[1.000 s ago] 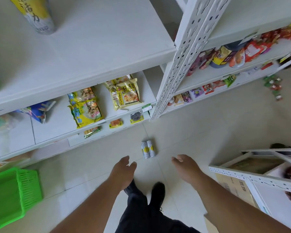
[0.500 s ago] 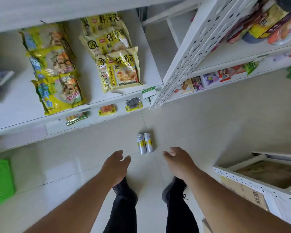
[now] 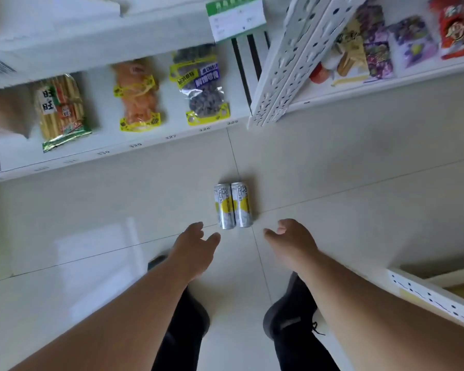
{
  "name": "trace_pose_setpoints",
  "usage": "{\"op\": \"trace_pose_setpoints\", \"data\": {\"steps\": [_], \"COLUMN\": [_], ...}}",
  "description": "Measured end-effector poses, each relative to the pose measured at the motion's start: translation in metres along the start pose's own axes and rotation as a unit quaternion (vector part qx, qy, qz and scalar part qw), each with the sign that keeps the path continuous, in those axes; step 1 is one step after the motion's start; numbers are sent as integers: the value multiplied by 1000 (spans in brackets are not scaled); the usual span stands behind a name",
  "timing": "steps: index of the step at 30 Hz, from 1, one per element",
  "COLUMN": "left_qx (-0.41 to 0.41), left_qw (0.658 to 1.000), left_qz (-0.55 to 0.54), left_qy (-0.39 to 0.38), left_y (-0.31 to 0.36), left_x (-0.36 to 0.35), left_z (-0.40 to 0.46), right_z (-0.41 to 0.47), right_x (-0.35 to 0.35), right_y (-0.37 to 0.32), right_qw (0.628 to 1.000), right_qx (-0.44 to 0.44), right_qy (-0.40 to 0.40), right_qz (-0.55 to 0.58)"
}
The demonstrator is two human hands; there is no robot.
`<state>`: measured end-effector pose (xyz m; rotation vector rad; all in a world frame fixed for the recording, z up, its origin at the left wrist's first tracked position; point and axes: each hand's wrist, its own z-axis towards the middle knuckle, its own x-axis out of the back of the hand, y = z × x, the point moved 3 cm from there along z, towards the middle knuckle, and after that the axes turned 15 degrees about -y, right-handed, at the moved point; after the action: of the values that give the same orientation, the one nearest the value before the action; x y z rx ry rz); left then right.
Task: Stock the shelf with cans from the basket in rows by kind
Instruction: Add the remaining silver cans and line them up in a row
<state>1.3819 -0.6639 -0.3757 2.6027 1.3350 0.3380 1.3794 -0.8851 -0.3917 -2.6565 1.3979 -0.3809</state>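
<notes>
Two dark shoes stand on the tiled floor at the bottom of the view. Above them the left hand and right hand reach down, fingers loosely spread and holding nothing, one on either side of two cans. The cans lie on the floor touching side by side, just beyond the fingertips. Farther off, the bottom shelf carries snack packets.

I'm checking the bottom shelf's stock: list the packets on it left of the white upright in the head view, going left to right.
Green-edged packet of yellow sticks → orange snack bag → dark purple-labelled bag.
</notes>
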Motion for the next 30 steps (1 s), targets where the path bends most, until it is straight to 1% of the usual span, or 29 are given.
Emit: {"op": "trace_pose_setpoints", "data": {"steps": [3,6,10,12,14,18,21,23,26,30], "left_qx": [-8,-10,-16,-17,-13,-4,-16,-27,-48,-69], "left_qw": [1000,1000,999,997,997,998,998,997,996,994], "left_qz": [5,1,-36,-54,-49,-43,-52,-63,-74,-84], "left_qy": [5,16,37,45,52,50,37,38,33,28], "left_y": [-8,-15,-14,-10,-9,-18,-19,-13,5,38], "left_x": [-9,-17,-26,-30,-33,-33,-30,-25,-12,11], "left_z": [51,102,162,185,205,226,215,191,132,26], "right_z": [53,100,159,185,208,226,213,189,131,28], "right_x": [-7,-16,-27,-33,-39,-46,-47,-41,-28,-6], "right_y": [10,12,2,-4,-6,-3,-2,-5,-22,-57], "right_qw": [1000,999,998,997,996,995,992,990,988,987], "right_qx": [-4,14,44,57,76,81,92,101,112,129], "right_qy": [9,12,21,32,30,11,-7,-10,-22,-45], "right_qz": [29,34,41,47,41,63,82,101,99,83]}}
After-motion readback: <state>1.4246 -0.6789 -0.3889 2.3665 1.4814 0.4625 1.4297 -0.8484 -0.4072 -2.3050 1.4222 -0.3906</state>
